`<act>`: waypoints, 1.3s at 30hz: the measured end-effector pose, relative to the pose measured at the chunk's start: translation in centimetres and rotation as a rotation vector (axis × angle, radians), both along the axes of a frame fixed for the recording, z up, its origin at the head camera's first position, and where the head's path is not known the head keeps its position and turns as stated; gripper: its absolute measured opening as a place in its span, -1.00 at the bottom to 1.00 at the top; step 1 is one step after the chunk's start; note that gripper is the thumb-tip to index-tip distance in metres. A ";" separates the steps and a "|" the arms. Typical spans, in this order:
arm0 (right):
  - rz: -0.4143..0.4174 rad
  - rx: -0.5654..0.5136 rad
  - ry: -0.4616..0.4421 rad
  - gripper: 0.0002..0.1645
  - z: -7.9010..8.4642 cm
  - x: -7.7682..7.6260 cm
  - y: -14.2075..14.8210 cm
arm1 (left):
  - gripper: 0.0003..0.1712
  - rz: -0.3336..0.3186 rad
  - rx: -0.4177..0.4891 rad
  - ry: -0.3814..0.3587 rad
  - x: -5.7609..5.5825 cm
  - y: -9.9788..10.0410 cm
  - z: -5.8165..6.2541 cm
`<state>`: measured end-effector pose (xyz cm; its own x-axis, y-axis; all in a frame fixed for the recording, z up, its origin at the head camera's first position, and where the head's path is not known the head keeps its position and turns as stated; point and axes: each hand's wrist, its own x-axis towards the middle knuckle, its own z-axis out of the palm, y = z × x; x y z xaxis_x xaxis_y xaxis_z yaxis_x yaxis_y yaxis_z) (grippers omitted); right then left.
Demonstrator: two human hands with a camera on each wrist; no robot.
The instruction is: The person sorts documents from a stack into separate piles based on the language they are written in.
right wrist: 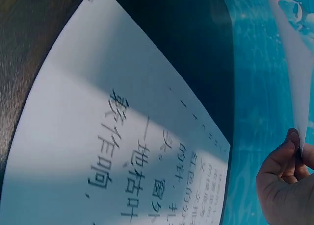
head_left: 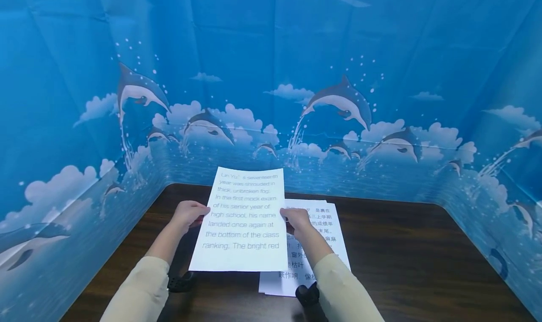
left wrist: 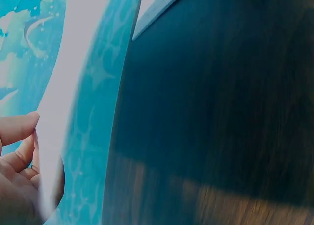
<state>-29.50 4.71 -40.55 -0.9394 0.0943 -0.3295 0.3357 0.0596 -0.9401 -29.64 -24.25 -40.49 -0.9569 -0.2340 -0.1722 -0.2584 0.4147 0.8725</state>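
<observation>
Between both hands a white sheet of paper (head_left: 243, 223) printed with English text is held up, tilted toward the head camera. My left hand (head_left: 191, 215) pinches its left edge between thumb and curled fingers. At the opposite edge my right hand (head_left: 298, 220) pinches the sheet the same way. In the left wrist view, thumb and fingers grip the paper (left wrist: 73, 73) seen nearly edge-on. Below and to the right lies a small stack of paper (head_left: 338, 247) with Chinese characters, partly hidden by the held sheet and the right arm. The right wrist view shows this stack (right wrist: 64, 112) flat on the table.
The dark wooden table (head_left: 402, 261) stretches beneath the papers. A blue curtain (head_left: 254, 54) with dolphins and clouds rises along its back and sides. Dark wrist devices sit under both sleeves, the left one (head_left: 181, 282) near the table's front.
</observation>
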 end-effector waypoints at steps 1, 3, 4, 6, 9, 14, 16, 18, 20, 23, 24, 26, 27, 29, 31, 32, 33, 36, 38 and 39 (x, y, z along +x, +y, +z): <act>0.001 0.000 -0.002 -0.68 -0.1 0.0 -0.3 | -0.64 -0.004 -0.010 -0.001 -0.2 -0.5 -0.3; 0.005 0.005 -0.007 -0.69 -0.3 0.1 -0.8 | -0.63 0.010 -0.034 -0.008 -0.6 -1.3 -1.0; 0.006 0.010 -0.012 -0.69 -0.4 0.1 -1.0 | -0.62 0.001 -0.044 -0.008 -0.6 -1.7 -1.1; 0.009 0.026 -0.015 -0.69 -0.6 0.2 -1.6 | -0.60 -0.010 -0.059 -0.009 -0.7 -2.4 -1.4; 0.012 0.052 -0.015 -0.69 -0.8 0.3 -2.4 | -0.67 0.033 -0.075 -0.018 -0.9 -3.1 -1.8; 0.026 0.066 -0.005 -0.70 -0.8 0.7 -3.5 | -0.68 0.054 -0.092 -0.012 0.6 -3.1 -0.2; 0.039 0.066 0.006 -0.70 -0.9 0.9 -3.9 | -0.65 0.027 -0.108 -0.004 1.6 -3.0 0.8; 0.051 0.053 0.014 -0.71 -0.9 1.1 -4.3 | -0.66 0.022 -0.120 -0.002 2.4 -2.9 1.6; 0.061 0.045 0.015 -0.71 -1.0 1.3 -4.7 | -0.67 0.023 -0.130 0.006 2.7 -3.3 1.5; 0.059 0.047 0.009 -0.72 -1.1 1.5 -5.2 | -0.67 0.033 -0.145 0.005 3.0 -3.5 1.5; 0.056 0.056 0.008 -0.73 -1.2 1.5 -5.4 | -0.67 0.032 -0.153 0.008 3.1 -3.5 1.6; 0.051 0.075 0.007 -0.75 -1.4 1.5 -5.6 | -0.68 0.039 -0.164 0.008 3.3 -3.3 1.7; 0.051 0.084 0.008 -0.76 -1.6 1.5 -5.7 | -0.68 0.040 -0.170 0.006 3.4 -3.2 1.8; 0.050 0.103 0.009 -0.78 -1.9 1.5 -5.9 | -0.69 0.040 -0.178 0.013 3.5 -3.2 1.6; 0.054 0.120 0.011 -0.80 -2.3 1.6 -6.1 | -0.69 0.039 -0.178 0.013 3.5 -3.4 1.2; 0.058 0.126 0.013 -0.80 -2.5 1.7 -6.1 | -0.69 0.039 -0.182 0.010 3.5 -3.5 1.0; 0.065 0.135 0.015 -0.80 -2.7 1.8 -6.2 | -0.70 0.039 -0.188 0.006 3.5 -3.6 0.8; 0.091 0.171 0.034 -0.78 -3.2 1.9 -6.4 | -0.72 0.048 -0.211 -0.005 3.5 -4.0 0.1; 0.100 0.200 0.046 -0.78 -3.3 1.9 -6.6 | -0.73 0.055 -0.230 -0.011 3.4 -4.2 -0.2; 0.101 0.219 0.051 -0.77 -3.4 1.9 -6.6 | -0.73 0.056 -0.234 -0.010 3.4 -4.3 -0.4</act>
<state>-27.58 -1.91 -43.98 -0.9627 0.0629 -0.2632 0.2699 0.2951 -0.9165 -26.25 -28.52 -40.86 -0.9398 -0.3213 -0.1165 -0.2950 0.5904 0.7513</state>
